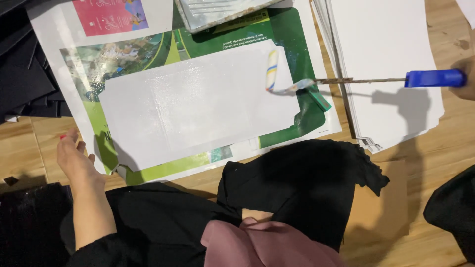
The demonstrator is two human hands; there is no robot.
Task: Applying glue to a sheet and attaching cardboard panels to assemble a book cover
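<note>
Grasping the blue handle [434, 78] of a small paint roller [271, 70], the right hand [465, 79] sits at the frame's right edge, mostly cut off, its grip closed around the handle's end. The roller's thin metal rod runs left from the handle, and its striped sleeve rests on the right end of a glossy white sheet [198, 109]. That white sheet lies on a green printed poster [292, 34] spread over the wooden floor [420, 198]. Right of the white sheet sits a stack of white paper [391, 44], under the rod. Above the white sheet, a tray [217, 12] pokes into view. Left of the white sheet, the left hand [74, 158] presses flat on the poster's edge, fingers spread, its grip released and empty. Below the white sheet lies dark fabric [307, 188]
</note>
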